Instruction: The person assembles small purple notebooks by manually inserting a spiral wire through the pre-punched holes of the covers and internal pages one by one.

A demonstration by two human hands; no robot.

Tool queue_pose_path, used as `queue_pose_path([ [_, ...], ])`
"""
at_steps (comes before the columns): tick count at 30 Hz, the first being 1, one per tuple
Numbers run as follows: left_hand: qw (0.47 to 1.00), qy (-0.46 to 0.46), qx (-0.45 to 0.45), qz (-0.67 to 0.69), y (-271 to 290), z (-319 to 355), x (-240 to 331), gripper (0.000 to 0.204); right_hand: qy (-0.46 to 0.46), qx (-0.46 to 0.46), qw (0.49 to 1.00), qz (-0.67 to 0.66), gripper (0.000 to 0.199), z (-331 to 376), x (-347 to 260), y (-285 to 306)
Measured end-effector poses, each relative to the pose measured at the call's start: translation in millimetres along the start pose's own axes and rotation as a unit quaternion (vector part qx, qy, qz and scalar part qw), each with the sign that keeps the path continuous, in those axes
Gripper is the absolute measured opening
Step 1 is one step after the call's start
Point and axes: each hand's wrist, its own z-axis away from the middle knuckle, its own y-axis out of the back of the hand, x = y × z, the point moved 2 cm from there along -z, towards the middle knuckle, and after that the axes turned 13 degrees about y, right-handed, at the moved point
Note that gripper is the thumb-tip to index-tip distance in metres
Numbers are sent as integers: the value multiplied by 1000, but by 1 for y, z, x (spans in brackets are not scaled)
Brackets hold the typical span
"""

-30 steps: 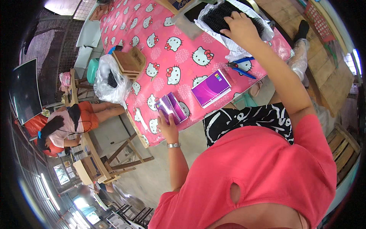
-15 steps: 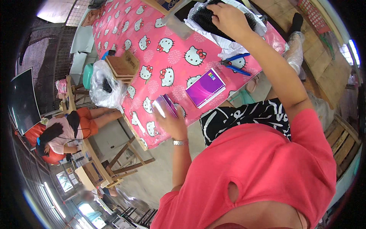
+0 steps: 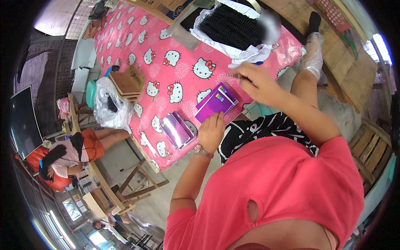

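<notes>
My left hand (image 3: pixel 211 132) lies flat, fingers spread, on the near edge of the pink cat-print tablecloth (image 3: pixel 166 71), gripping nothing. Its fingertips sit between two purple books: the striped spiral notebook (image 3: pixel 177 130) just at its 9 o'clock, and the purple notebook (image 3: pixel 216 102) touching or nearly touching at 12 o'clock. A wristwatch (image 3: pixel 201 151) sits on that wrist.

My right hand (image 3: pixel 255 82) hovers at 2 o'clock from the left, fingers pinched on a thin dark pen-like object (image 3: pixel 231 75); I cannot tell exactly what it is.

Farther out, at 12 o'clock of the right hand, a black curly hairpiece (image 3: pixel 231 27) lies on white plastic wrap (image 3: pixel 246 53). At 9 o'clock, off the table's left edge, a stack of brown boards (image 3: pixel 127 82) rests above a clear plastic bag (image 3: pixel 106 109). Beyond, at 8 o'clock, a seated person in orange shorts (image 3: pixel 75 150) leans over.
</notes>
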Motion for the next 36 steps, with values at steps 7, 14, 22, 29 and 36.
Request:
queue_pose_path([
  [7,993,79,80,-17,22,-27,-8,35,-87,2,992,-97,57,66,3,-53],
  [14,976,143,146,-72,0,-56,-9,21,-82,-52,989,-114,73,49,-5,-91],
  [22,997,26,66,30,9,-34,-7,20,-59,-133,986,-78,28,37,10,-39],
  [29,995,30,87,36,11,-39,-5,21,93,-78,992,21,21,24,13,-37],
  [36,994,53,84,34,10,-36,-4,17,42,-116,992,-23,23,27,8,-39],
])
